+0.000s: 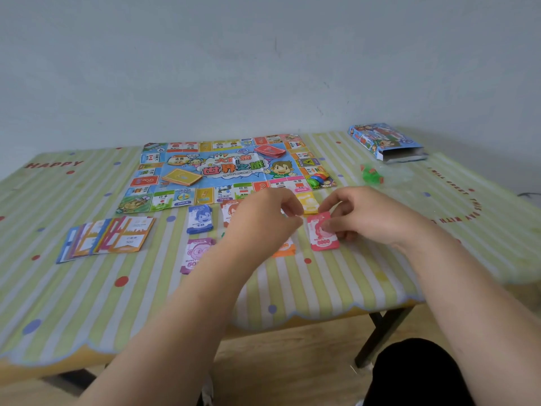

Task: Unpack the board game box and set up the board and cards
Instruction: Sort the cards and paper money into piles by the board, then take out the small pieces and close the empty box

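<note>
The game board (225,168) lies unfolded at the table's far middle, with a yellow card deck (182,177), a red card deck (270,150), a die and coloured pawns (317,178) on it. Below the board lie stacks of play money: blue (200,219), purple (196,254), orange (285,249), yellow (307,202) and a pink 5000 stack (322,232). My right hand (363,213) rests its fingers on the pink stack. My left hand (268,213) hovers just left of it, fingertips pinched; whether they hold a note is hidden. A fan of property cards (108,238) lies at the left.
The open game box (385,142) lies at the table's far right. A clear plastic bag with green pieces (373,174) sits near it. A striped green tablecloth (87,303) covers the table, whose front edge is close to me. A wall stands behind.
</note>
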Demonstrator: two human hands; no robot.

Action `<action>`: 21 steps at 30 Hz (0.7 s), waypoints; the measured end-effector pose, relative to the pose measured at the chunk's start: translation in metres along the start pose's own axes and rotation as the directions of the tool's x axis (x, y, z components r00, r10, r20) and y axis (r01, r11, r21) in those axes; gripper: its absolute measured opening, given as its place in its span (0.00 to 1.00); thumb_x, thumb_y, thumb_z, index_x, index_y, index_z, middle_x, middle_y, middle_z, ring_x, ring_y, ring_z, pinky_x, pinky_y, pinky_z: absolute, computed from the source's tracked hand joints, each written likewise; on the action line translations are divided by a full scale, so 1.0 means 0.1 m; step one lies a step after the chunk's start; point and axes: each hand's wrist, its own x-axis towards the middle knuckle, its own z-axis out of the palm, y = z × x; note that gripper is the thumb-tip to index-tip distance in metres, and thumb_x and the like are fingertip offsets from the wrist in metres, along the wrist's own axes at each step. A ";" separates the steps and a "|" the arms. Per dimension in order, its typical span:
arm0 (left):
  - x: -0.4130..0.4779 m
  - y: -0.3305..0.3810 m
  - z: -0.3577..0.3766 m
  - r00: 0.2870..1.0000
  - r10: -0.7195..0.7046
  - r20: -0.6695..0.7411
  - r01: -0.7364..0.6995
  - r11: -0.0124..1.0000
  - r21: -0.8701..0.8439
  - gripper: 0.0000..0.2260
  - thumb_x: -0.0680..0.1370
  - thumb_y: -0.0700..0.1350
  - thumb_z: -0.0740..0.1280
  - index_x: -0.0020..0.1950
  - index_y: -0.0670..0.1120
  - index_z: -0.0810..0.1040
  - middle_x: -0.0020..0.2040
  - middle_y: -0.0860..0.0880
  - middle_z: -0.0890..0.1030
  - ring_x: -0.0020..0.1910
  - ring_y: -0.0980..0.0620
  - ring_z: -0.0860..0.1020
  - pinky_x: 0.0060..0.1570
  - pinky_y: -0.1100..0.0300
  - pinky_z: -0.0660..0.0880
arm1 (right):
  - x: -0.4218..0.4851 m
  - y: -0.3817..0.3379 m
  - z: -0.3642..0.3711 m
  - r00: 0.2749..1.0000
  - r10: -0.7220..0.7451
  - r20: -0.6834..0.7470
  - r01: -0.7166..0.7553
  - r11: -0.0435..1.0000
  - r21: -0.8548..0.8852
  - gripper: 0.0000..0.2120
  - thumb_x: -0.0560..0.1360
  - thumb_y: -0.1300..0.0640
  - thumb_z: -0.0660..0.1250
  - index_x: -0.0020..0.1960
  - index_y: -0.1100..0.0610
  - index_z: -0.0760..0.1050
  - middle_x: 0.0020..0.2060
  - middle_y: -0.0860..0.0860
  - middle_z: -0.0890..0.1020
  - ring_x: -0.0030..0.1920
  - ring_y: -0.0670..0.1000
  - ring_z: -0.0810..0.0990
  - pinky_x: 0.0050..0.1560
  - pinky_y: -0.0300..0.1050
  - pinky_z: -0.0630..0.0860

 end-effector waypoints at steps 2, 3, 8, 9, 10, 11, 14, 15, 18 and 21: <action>-0.02 0.01 0.04 0.999 0.037 0.012 -0.038 0.997 0.065 0.04 0.74 0.48 0.70 0.47 0.55 0.82 0.44 0.59 0.79 0.45 0.60 0.74 0.38 0.67 0.68 | 0.02 -0.02 0.04 1.000 -0.011 -0.024 0.009 0.997 -0.072 0.11 0.68 0.62 0.76 0.47 0.54 0.77 0.31 0.49 0.81 0.32 0.50 0.80 0.38 0.48 0.76; -0.02 0.00 0.07 0.998 0.055 0.014 -0.056 0.995 0.085 0.05 0.74 0.48 0.70 0.48 0.55 0.82 0.46 0.58 0.79 0.48 0.59 0.73 0.41 0.65 0.68 | 0.02 -0.04 0.06 0.999 -0.018 -0.037 0.014 0.993 -0.117 0.12 0.68 0.61 0.76 0.48 0.53 0.77 0.33 0.49 0.81 0.33 0.50 0.80 0.39 0.47 0.75; -0.01 -0.01 0.17 0.986 0.162 0.032 -0.165 0.967 0.196 0.07 0.75 0.49 0.68 0.50 0.54 0.84 0.47 0.55 0.79 0.56 0.51 0.72 0.53 0.56 0.70 | -0.03 -0.12 0.14 0.994 -0.087 -0.067 0.055 0.924 -0.378 0.11 0.69 0.56 0.74 0.49 0.51 0.75 0.41 0.47 0.80 0.42 0.49 0.80 0.37 0.42 0.72; -0.01 -0.01 0.19 0.985 0.168 0.033 -0.171 0.962 0.210 0.07 0.75 0.49 0.68 0.49 0.54 0.85 0.48 0.54 0.80 0.56 0.50 0.72 0.55 0.55 0.70 | -0.03 -0.12 0.16 0.993 -0.100 -0.060 0.068 0.914 -0.400 0.11 0.70 0.56 0.73 0.49 0.51 0.75 0.41 0.47 0.80 0.42 0.49 0.79 0.38 0.43 0.72; -0.01 -0.02 0.20 0.985 0.170 0.034 -0.174 0.960 0.220 0.07 0.75 0.50 0.68 0.49 0.55 0.85 0.48 0.53 0.80 0.56 0.50 0.72 0.55 0.55 0.69 | -0.03 -0.11 0.17 0.992 -0.111 -0.053 0.078 0.902 -0.424 0.11 0.70 0.55 0.72 0.50 0.51 0.74 0.41 0.46 0.79 0.43 0.50 0.79 0.40 0.44 0.73; -0.01 -0.02 0.21 0.984 0.174 0.035 -0.178 0.958 0.225 0.07 0.75 0.50 0.69 0.50 0.55 0.85 0.49 0.53 0.80 0.56 0.50 0.72 0.55 0.56 0.69 | -0.03 -0.11 0.18 0.991 -0.122 -0.052 0.086 0.889 -0.451 0.10 0.71 0.54 0.72 0.50 0.51 0.74 0.42 0.46 0.77 0.44 0.50 0.78 0.41 0.45 0.73; -0.01 -0.03 0.22 0.981 0.190 0.030 -0.192 0.953 0.235 0.07 0.75 0.51 0.69 0.49 0.55 0.84 0.47 0.54 0.78 0.54 0.51 0.72 0.53 0.58 0.68 | -0.02 -0.10 0.19 0.986 -0.150 -0.066 0.100 0.868 -0.487 0.11 0.72 0.54 0.71 0.52 0.51 0.74 0.45 0.47 0.73 0.46 0.49 0.76 0.44 0.45 0.73; -0.01 -0.03 0.22 0.980 0.194 0.035 -0.196 0.951 0.241 0.07 0.75 0.51 0.68 0.49 0.55 0.84 0.46 0.55 0.77 0.54 0.51 0.72 0.52 0.59 0.67 | -0.02 -0.09 0.19 0.985 -0.159 -0.074 0.104 0.869 -0.484 0.11 0.72 0.54 0.71 0.53 0.51 0.75 0.45 0.47 0.74 0.45 0.49 0.76 0.44 0.44 0.73; 0.01 -0.03 0.22 0.982 0.185 0.042 -0.189 0.956 0.225 0.07 0.75 0.50 0.68 0.50 0.53 0.84 0.46 0.54 0.76 0.54 0.51 0.73 0.51 0.59 0.67 | -0.02 -0.06 0.17 0.977 -0.173 -0.120 0.105 0.893 -0.437 0.06 0.74 0.58 0.69 0.50 0.51 0.76 0.44 0.48 0.78 0.42 0.47 0.77 0.39 0.41 0.72; 0.03 0.03 0.18 0.991 0.133 0.019 -0.134 0.980 0.150 0.07 0.77 0.50 0.66 0.51 0.51 0.83 0.50 0.52 0.77 0.53 0.53 0.73 0.48 0.60 0.68 | -0.04 -0.03 0.10 0.965 -0.174 -0.196 0.095 0.930 -0.355 0.06 0.75 0.60 0.66 0.47 0.49 0.77 0.40 0.45 0.78 0.38 0.44 0.76 0.36 0.36 0.68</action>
